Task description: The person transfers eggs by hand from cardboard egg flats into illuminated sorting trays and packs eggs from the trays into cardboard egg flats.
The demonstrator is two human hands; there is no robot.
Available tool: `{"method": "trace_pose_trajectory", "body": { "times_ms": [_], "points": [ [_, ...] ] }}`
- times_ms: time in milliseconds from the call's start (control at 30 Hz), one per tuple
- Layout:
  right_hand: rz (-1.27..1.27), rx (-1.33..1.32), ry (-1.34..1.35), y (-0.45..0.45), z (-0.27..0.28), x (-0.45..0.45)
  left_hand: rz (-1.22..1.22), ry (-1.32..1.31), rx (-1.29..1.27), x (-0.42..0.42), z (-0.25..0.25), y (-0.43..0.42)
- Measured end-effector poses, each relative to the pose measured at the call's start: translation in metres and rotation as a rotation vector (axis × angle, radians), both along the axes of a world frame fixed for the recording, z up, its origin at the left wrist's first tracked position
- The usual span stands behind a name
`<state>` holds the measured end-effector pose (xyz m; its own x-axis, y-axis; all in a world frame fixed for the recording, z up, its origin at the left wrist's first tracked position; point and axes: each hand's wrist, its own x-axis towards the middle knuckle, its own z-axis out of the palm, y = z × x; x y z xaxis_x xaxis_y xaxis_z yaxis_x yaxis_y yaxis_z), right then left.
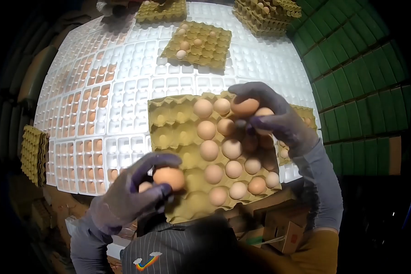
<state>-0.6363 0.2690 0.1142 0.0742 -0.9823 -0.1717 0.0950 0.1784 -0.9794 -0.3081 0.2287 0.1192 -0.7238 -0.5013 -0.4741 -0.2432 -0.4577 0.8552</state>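
A yellowish pulp egg tray (171,107) lies in front of me, its right part holding several eggs (206,129) and its left columns bare. My left hand (134,187), gloved, closes on a brown egg (169,178) over the tray's lower left; a second egg (144,187) shows in the palm. At the tray's upper right, my gloved right hand (274,114) grips another brown egg (245,107) between its fingers. A further egg (264,112) sits behind it, against the hand. Shadow and the right hand partly hide the eggs beneath.
White plastic egg boxes (132,91) cover the table, those on the left filled with eggs. Another pulp tray (205,45) with several eggs lies further back. Stacked trays stand at the back right (267,16) and left edge (33,153). Green stacked boxes (351,68) line the right side.
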Motion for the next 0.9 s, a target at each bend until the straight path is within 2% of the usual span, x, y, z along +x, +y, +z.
{"method": "trace_pose_trajectory", "body": {
  "times_ms": [100,133,200,233,300,333,367,400,433,467,533,567,600,667,767,800,833,900],
  "points": [
    [0.242,-0.248,1.24,-0.041,-0.011,-0.005,-0.015,-0.204,-1.043,-0.053,-0.014,-0.026],
    [0.38,-0.199,1.553,-0.053,-0.018,0.002,-0.029,-0.294,-1.197,-0.074,-0.021,-0.036],
    [0.419,-0.307,1.661,-0.059,-0.033,0.002,-0.155,-0.571,-1.439,-0.11,-0.03,-0.05],
    [0.418,-0.396,1.692,-0.06,-0.037,-0.004,-0.215,-0.608,-1.408,-0.121,-0.042,-0.059],
    [0.231,-0.346,1.421,-0.048,-0.032,-0.012,-0.282,-0.699,-1.411,-0.137,-0.069,-0.074],
    [0.143,-0.321,1.285,-0.04,-0.028,-0.016,-0.312,-0.7,-1.477,-0.138,-0.065,-0.074],
    [0.016,-0.371,0.984,-0.035,-0.044,-0.031,-0.338,-0.701,-1.542,-0.136,-0.058,-0.072],
    [-0.007,-0.179,0.709,-0.027,-0.037,-0.036,-0.367,-0.702,-1.608,-0.135,-0.051,-0.072],
    [-0.035,0.01,0.429,-0.017,-0.027,-0.037,-0.353,-0.628,-1.432,-0.131,-0.049,-0.076],
    [-0.064,0.192,0.143,-0.007,-0.022,-0.037,-0.241,-0.512,-1.403,-0.119,-0.046,-0.076],
    [-0.09,0.234,0.151,0.008,-0.019,-0.029,-0.165,-0.116,-0.812,-0.085,-0.054,-0.095],
    [-0.086,0.24,0.146,0.013,-0.014,-0.02,-0.058,0.023,-0.717,-0.068,-0.063,-0.096],
    [-0.069,0.245,0.136,0.016,-0.007,-0.007,0.047,0.088,-0.231,-0.054,-0.054,-0.09],
    [-0.11,0.345,-0.005,0.014,0.007,0.029,0.238,0.28,0.083,-0.019,-0.091,-0.091],
    [-0.113,0.471,-0.187,-0.001,0.03,0.083,0.306,0.339,0.225,0.041,-0.116,-0.097],
    [-0.098,0.426,-0.117,-0.008,0.032,0.101,0.306,0.325,0.27,0.063,-0.124,-0.1],
    [-0.086,0.387,-0.044,-0.014,0.03,0.117,0.375,0.181,0.146,0.09,-0.13,-0.099],
    [0.213,0.061,0.376,-0.045,0.001,0.143,0.339,-0.029,-0.039,0.146,-0.142,-0.108]
  ]
}}
